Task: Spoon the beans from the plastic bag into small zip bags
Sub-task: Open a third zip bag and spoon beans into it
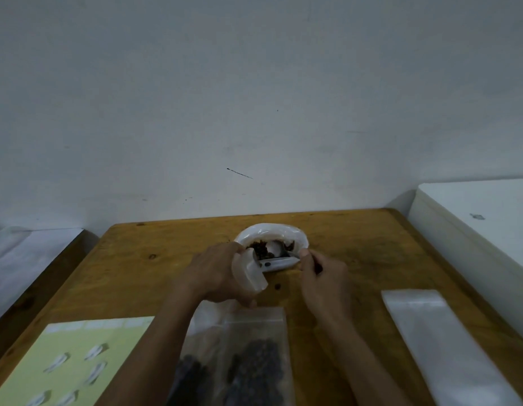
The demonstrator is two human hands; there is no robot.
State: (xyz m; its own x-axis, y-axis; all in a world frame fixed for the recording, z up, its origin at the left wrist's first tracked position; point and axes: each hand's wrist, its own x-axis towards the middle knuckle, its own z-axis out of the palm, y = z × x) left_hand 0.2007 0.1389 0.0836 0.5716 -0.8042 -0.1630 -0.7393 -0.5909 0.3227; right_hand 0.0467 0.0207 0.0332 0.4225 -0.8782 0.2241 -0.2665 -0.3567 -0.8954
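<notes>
Plastic bag (273, 234) at the far middle of the table (371, 244), rim rolled down, dark beans (261, 250) showing inside. Left hand (216, 271) curled round a small zip bag (250, 272), holding its mouth against the near rim of the big bag. Right hand (323, 271) pinched on what looks like a spoon handle; white spoon (276, 248) lying in among the beans, bowl down in the bag. Too blurred to tell how full the bowl is.

Nearer, between the forearms, two filled zip bags (254, 364) lying flat, dark with beans. Empty zip bags (442, 341) stacked well apart on the right. Yellow sheet (78, 361) at near left. One loose bean (277, 286) already on the wood just beside the left hand.

Judged as mid-scoop, with a transfer to the held bag coming next.

Risks from here:
- Mouth of the held bag looks narrow and soft; a heaped spoon tipped at its edge likely to shed beans onto the table, as the stray one suggests
- Left grip squeezing the mouth flat would block the spoon
- Rolled rim of the big bag slack; a push from the spoon could slump it and spill
- Loose beans round and prone to roll off the table
</notes>
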